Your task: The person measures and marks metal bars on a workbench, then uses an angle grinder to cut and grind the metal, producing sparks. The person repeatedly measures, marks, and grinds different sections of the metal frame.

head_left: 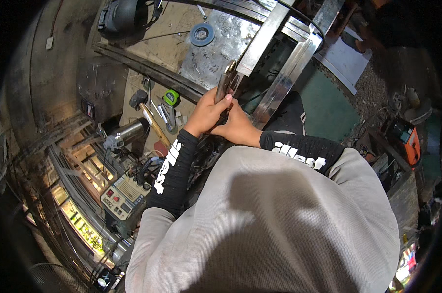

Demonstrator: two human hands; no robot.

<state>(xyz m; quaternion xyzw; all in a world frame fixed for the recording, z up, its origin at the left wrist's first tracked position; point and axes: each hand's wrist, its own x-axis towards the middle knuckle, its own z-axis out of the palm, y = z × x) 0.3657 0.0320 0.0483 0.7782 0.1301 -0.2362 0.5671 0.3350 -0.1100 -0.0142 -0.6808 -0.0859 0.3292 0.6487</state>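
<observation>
One shirt, two hands, one tool

Hard shadow across grey shirt, glare on steel bar, rim black (fisheye-bent).

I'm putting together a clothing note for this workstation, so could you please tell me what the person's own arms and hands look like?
The left hand and right hand are ungloved. Both forearms wear snug black sleeves, slightly wrinkled, with bold white lettering running along them. Above these, loose light grey fabric covers the upper arms.
</observation>
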